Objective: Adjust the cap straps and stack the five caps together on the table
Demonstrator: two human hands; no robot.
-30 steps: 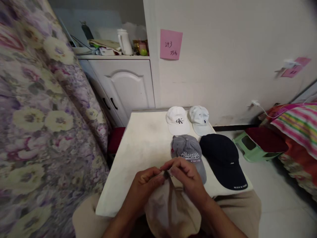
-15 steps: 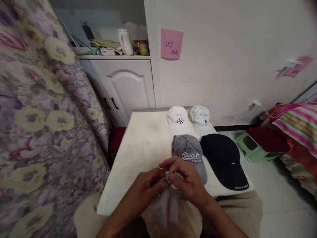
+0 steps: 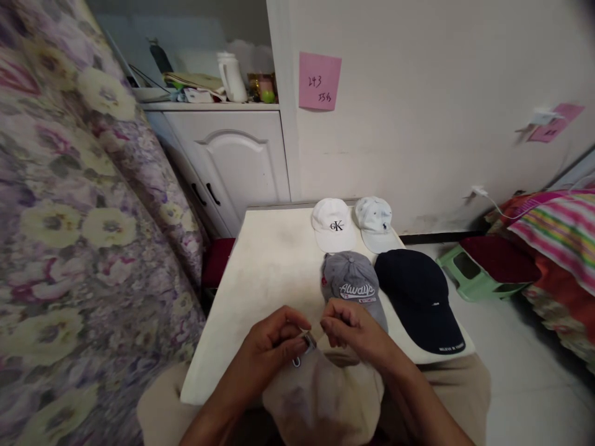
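A beige cap (image 3: 325, 396) is in my lap at the table's near edge, its back opening toward the table. My left hand (image 3: 274, 341) is closed, with thumb and fingers pinching the cap's strap at a small metal buckle (image 3: 308, 342). My right hand (image 3: 353, 328) is just right of the opening, fingers curled and pinched together; whatever is between the fingertips is hidden. Beyond it lies a grey cap (image 3: 349, 272) with white "Always" lettering, partly covered by the right hand. A dark navy cap (image 3: 411, 285) lies to its right.
At the table's (image 3: 264, 260) far side lie a white cap (image 3: 332, 220) with black letters and a pale blue cap (image 3: 374, 220). A floral curtain (image 3: 93, 248) hangs at left. A green stool (image 3: 465, 279) stands on the floor at right. Behind is a white cabinet (image 3: 237, 155).
My hands were together at the strap and have drawn apart, the right one moving to the right. The metal buckle now shows at my left fingertips. The view shifted slightly.
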